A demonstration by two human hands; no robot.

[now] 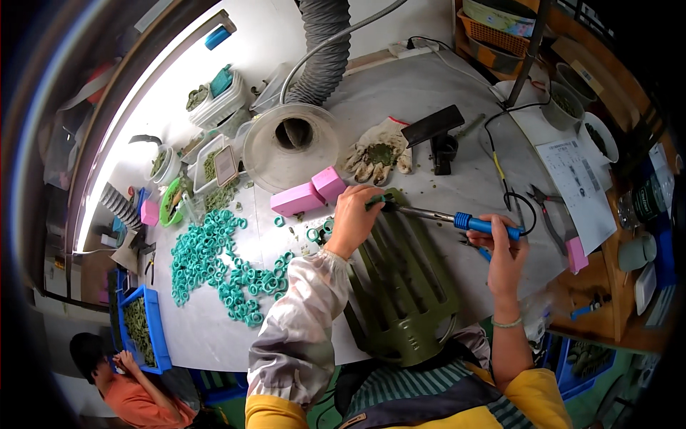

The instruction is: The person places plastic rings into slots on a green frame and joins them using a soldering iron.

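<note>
Pinching green piece [376,201], left grip [353,219], holding soldering iron [468,222], right grip [504,256], pink blocks [297,199] alongside

"What's on the left arm [306,300]?"
"A silvery oversleeve [289,343], gathered at the cuff, meeting a yellow sleeve [274,413]."
"And the rest?"
"A pale bracelet [507,324], right wrist [506,312]; teal-striped dark cloth [407,386] in front, possibly an apron."

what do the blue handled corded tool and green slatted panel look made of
Blue-handled corded tool: handle probably satin plastic, given its moulded look; shaft likely metal, from its silvery shine. Olive-green slatted panel: plastic or painted metal; its soft sheen suits either.
</note>
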